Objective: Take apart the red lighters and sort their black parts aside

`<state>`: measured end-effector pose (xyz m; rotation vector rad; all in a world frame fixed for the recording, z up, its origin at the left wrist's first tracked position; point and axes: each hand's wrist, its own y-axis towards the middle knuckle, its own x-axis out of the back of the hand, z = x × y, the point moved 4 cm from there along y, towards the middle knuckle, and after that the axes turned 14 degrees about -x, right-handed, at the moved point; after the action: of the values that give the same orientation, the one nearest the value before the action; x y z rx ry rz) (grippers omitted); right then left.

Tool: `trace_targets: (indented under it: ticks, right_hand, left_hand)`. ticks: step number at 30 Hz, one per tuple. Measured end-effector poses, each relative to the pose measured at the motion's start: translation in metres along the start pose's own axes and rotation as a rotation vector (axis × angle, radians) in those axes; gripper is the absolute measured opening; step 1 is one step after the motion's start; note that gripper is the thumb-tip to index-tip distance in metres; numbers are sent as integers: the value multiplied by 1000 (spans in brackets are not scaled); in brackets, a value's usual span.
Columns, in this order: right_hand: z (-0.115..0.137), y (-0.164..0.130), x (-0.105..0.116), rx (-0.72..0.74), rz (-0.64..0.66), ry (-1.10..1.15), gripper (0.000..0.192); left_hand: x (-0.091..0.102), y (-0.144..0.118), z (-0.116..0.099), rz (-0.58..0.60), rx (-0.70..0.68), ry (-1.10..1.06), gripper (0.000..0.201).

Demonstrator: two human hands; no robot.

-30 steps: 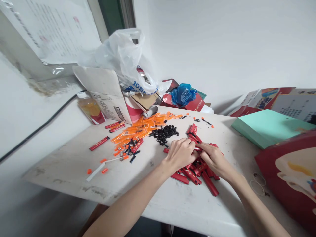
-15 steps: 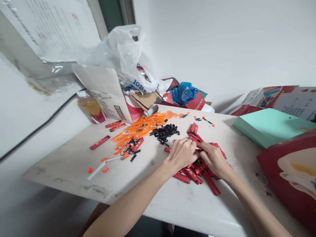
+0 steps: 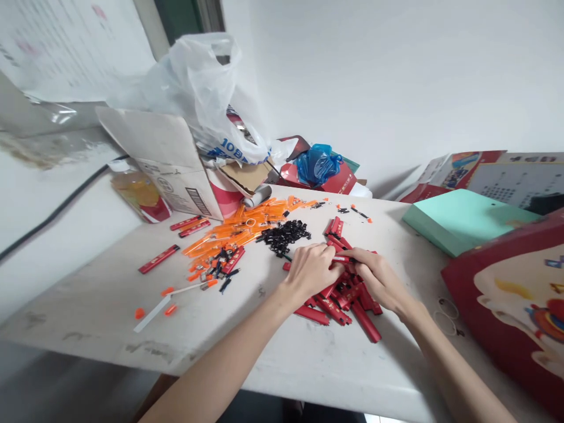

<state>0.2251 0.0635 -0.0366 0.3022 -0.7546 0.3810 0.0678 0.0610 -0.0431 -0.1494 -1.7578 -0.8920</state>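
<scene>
My left hand (image 3: 309, 269) is closed with its fingertips pinched on one end of a slim red case (image 3: 340, 258) with a pale strip along its side. From the other side, the bent fingers of my right hand (image 3: 378, 276) grip the case's dark end. Both hands are over a loose heap of similar red cases (image 3: 350, 294), some with gold lettering and black ends. Left of the heap lies a pile of tiny black parts (image 3: 284, 236). My curled fingers hide part of the held case.
Translucent orange pieces (image 3: 233, 229) spread across the table (image 3: 264, 352), with several red cases and metal bits beside them. Behind stand a cardboard box (image 3: 171, 158), a bottle (image 3: 138, 191) and a white plastic bag (image 3: 202, 88). A mint-green box (image 3: 467, 217) is at right.
My view has swung slightly right, so the table's contents appear further left. My hands have drawn a little apart, leaving more of the held red case showing between them.
</scene>
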Motion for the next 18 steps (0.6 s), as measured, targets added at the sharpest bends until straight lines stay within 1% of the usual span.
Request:
trace_targets:
  ticks: [3, 9, 12, 15, 18]
  right_hand:
    - [1, 1, 1, -48, -6, 45, 41]
    - [1, 1, -2, -28, -14, 71, 34]
    - [4, 1, -1, -34, -12, 92, 34]
    - [6, 1, 0, -25, -19, 168, 35]
    - [3, 2, -2, -61, -71, 285, 36]
  left_hand:
    - [0, 1, 2, -1, 14, -6, 12]
    - [2, 1, 4, 22, 37, 1, 12]
    - [1, 1, 5, 17, 40, -18, 13]
    - [1, 1, 6, 0, 72, -65, 13]
    - [1, 2, 7, -7, 128, -159, 17]
